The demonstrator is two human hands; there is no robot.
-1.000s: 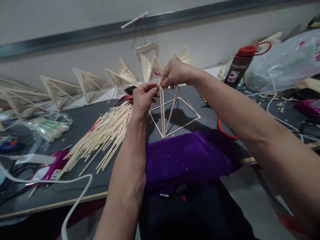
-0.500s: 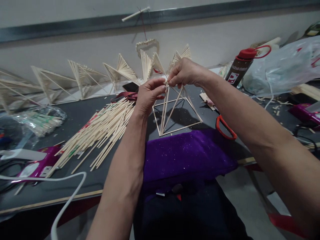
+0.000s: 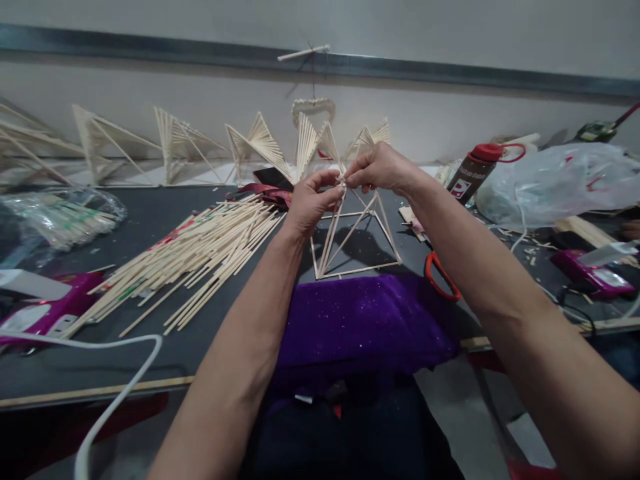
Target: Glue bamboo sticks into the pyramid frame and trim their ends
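Note:
A frame of thin wooden sticks (image 3: 361, 272) stands on the dark table, with a four-sided base and slanting sticks that rise to a top joint. My left hand (image 3: 314, 200) is closed at that joint, thumb and fingers pinching it from the left. From the right, my right hand (image 3: 384, 167) pinches the same spot, its fingertips almost touching those of the left. What exactly lies between the fingertips is too small to make out. Beneath my wrists and in front of the frame lies a purple cloth (image 3: 365, 320).
Left of the frame lies a pile of loose sticks (image 3: 200, 257). Fanned stick models (image 3: 173, 143) line the wall. Orange-handled scissors (image 3: 441, 277), a red-capped bottle (image 3: 473, 173) and a plastic bag (image 3: 565, 180) are on the right. A white cable (image 3: 125, 393) hangs over the front edge.
The whole view has shifted and levelled a little. Both hands stay pinched at the frame's top joint, with only slight finger movement.

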